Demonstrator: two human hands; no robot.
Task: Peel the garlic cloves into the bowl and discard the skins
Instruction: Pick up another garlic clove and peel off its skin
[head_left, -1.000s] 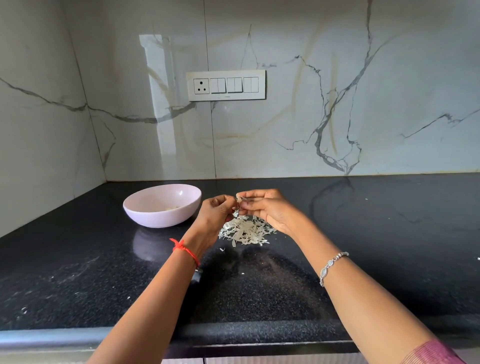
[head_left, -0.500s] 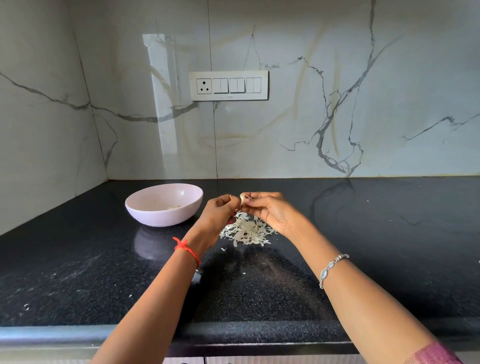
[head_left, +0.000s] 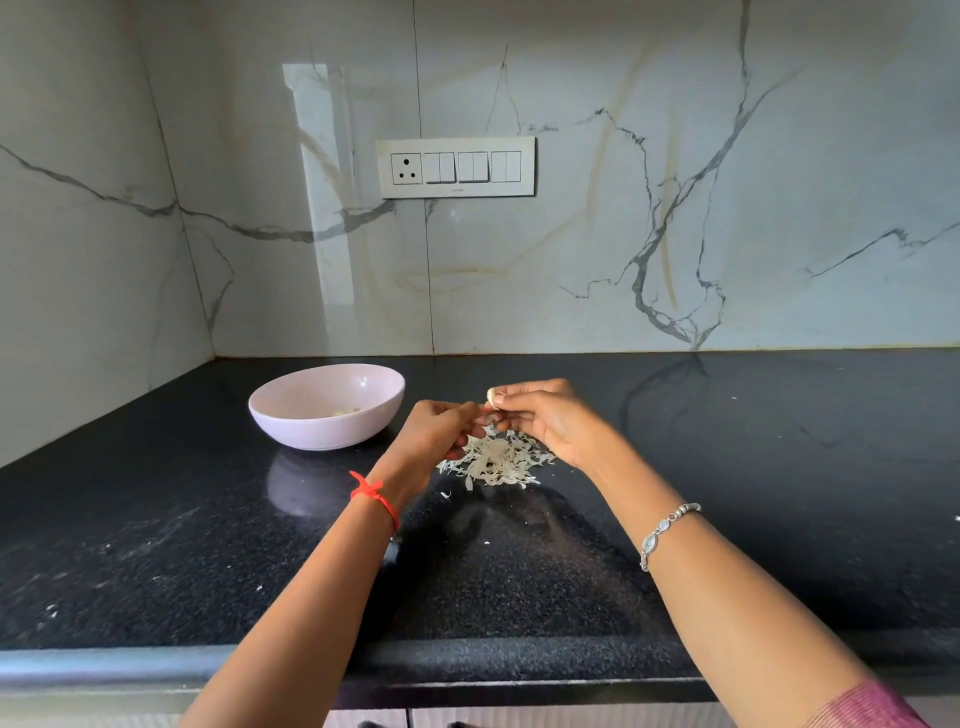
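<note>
Pale garlic clove (head_left: 491, 397) tops right hand (head_left: 550, 423); apparently pinched at fingertips.

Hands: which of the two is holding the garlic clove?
The right hand, wearing the silver bracelet, pinches the garlic clove; the left hand, with the red thread, only curls beside it.

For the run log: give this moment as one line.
right hand pinches garlic clove; left hand beside it, hold unclear; skins heaped on counter; bowl left of heap
</note>
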